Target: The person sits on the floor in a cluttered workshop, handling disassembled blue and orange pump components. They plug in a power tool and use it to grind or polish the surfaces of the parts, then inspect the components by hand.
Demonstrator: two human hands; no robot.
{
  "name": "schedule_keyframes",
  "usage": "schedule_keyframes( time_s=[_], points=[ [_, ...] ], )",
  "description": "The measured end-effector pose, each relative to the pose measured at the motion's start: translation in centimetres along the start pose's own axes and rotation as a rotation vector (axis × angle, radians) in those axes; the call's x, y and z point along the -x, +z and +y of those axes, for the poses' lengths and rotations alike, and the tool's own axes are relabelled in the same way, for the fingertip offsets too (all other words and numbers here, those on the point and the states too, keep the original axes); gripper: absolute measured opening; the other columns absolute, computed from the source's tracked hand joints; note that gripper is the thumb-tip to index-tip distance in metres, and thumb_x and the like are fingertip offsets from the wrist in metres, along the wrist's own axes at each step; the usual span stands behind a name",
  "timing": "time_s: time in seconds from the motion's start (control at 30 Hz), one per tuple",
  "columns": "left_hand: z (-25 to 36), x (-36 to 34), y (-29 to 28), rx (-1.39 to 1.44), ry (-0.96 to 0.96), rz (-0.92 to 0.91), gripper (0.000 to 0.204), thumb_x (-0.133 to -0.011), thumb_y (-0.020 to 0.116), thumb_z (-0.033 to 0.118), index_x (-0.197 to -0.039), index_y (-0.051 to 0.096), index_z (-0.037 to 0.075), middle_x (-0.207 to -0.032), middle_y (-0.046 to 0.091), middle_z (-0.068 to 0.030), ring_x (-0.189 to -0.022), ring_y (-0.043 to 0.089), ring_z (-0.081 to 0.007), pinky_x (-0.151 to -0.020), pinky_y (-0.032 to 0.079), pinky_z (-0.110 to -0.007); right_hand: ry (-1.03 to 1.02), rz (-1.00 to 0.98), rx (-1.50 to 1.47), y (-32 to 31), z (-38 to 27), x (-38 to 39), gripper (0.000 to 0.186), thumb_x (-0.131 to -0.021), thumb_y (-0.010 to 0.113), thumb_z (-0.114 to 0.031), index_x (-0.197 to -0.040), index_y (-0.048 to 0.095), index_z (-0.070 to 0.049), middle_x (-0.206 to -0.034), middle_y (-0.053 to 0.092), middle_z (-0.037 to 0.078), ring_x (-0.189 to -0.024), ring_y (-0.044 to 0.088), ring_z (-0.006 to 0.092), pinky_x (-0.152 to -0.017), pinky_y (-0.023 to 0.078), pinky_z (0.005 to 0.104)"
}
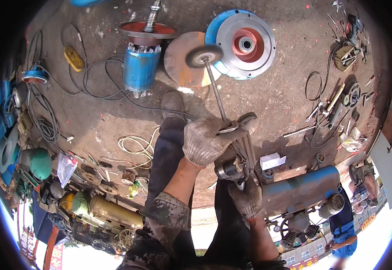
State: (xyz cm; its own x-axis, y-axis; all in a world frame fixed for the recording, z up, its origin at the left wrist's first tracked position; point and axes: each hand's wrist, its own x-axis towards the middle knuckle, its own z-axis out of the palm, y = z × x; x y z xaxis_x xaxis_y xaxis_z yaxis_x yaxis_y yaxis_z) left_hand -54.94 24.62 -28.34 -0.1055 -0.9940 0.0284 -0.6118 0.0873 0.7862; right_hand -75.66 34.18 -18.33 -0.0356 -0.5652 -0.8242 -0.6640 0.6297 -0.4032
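My gloved left hand (209,139) is closed on the upper body of a power tool (227,168), where a long steel shaft (216,92) comes out. A round dark wheel (203,56), blurred, sits at the shaft's far end, over a rusty disc (182,72). My gloved right hand (245,200) grips the tool's lower end near my right thigh. Beside the disc lies a blue flange plate with a grey ring and red centre (263,45). To its left stands a blue motor part (142,69) with a red flange and shaft.
A yellow switch box (73,56) and cables lie at the left. Hand tools (329,103) lie at the right. Gas cylinders (115,211) and green machine parts are lower left. A compressor (299,186) is lower right, near another person in blue (344,243).
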Motion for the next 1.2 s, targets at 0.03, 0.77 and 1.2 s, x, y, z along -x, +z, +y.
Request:
schedule_keyframes(
  time_s=[0.03, 0.77, 1.2],
  points=[
    [0.0, 0.1, -0.6, 0.036, -0.062, 0.061, 0.037, -0.067, 0.085, 0.017, -0.102, 0.088, 0.028, -0.072, 0.061, -0.0015, -0.062, 0.067, -0.0212, -0.056, 0.053, -0.037, -0.002, -0.003, 0.033, 0.4, -0.3, 0.1, 0.039, -0.087, 0.077, -0.009, -0.123, 0.066, 0.001, -0.093, 0.074, 0.025, -0.085, 0.075, 0.0437, -0.074, 0.059, 0.0457],
    [-1.6, -6.6, -1.4, 0.092, 0.081, 0.008, 0.037, -0.068, 0.085, 0.015, -0.101, 0.087, 0.029, -0.073, 0.065, 0.0001, -0.062, 0.065, -0.0206, -0.056, 0.052, -0.038, 0.047, 0.071, 0.002, -0.6, -4.1, -3.5, 0.041, -0.089, 0.080, -0.017, -0.124, 0.068, 0.000, -0.095, 0.076, 0.023, -0.090, 0.078, 0.0420, -0.073, 0.060, 0.0448],
    [-3.7, -14.8, 3.2, -0.042, 0.024, -0.155, 0.014, -0.082, 0.087, 0.032, -0.096, 0.088, 0.033, -0.081, 0.074, -0.0003, -0.070, 0.072, -0.0235, -0.062, 0.058, -0.039, 0.131, 0.111, -0.192, -2.9, -4.9, -10.7, 0.027, -0.089, 0.078, -0.016, -0.105, 0.064, 0.001, -0.075, 0.067, 0.010, -0.063, 0.064, 0.0181, -0.057, 0.051, 0.0370]
  ],
)
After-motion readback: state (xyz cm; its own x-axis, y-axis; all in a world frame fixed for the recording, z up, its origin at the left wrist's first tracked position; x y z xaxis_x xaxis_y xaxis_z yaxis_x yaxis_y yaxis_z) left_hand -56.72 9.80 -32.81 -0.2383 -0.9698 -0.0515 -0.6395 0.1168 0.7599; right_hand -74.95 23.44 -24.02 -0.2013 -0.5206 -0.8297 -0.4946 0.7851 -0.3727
